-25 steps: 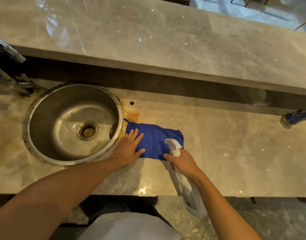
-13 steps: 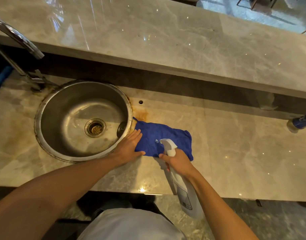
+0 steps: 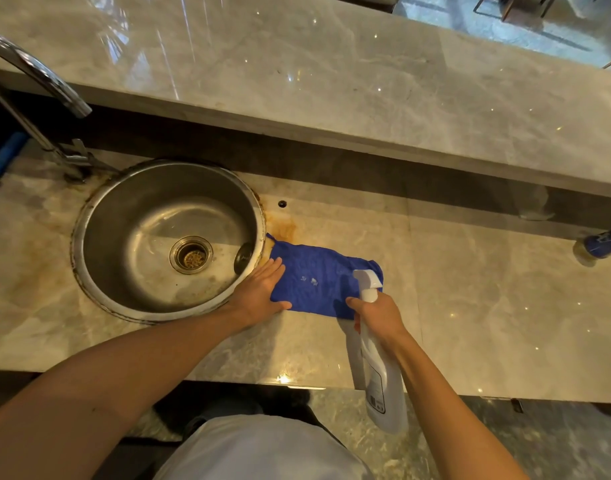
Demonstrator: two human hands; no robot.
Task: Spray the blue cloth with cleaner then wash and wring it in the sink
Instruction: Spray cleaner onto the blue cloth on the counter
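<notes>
The blue cloth [image 3: 323,277] lies flat on the marble counter just right of the round steel sink [image 3: 89,216]. Small white foam spots sit near its middle. My left hand [image 3: 261,292] presses flat on the cloth's left edge, fingers together. My right hand [image 3: 378,311] grips the neck of a white spray bottle [image 3: 380,372], whose nozzle points down over the cloth's right end. The bottle's body hangs past the counter's front edge.
A chrome tap [image 3: 41,77] arches over the sink's far left. The sink holds a drain strainer [image 3: 191,254] and a plug. A dark blue object [image 3: 605,242] lies at the far right. A raised marble ledge [image 3: 331,74] runs behind the counter.
White foam spots have appeared on the cloth. My left hand's fingers have drawn together on its edge. The bottle stays over the right end.
</notes>
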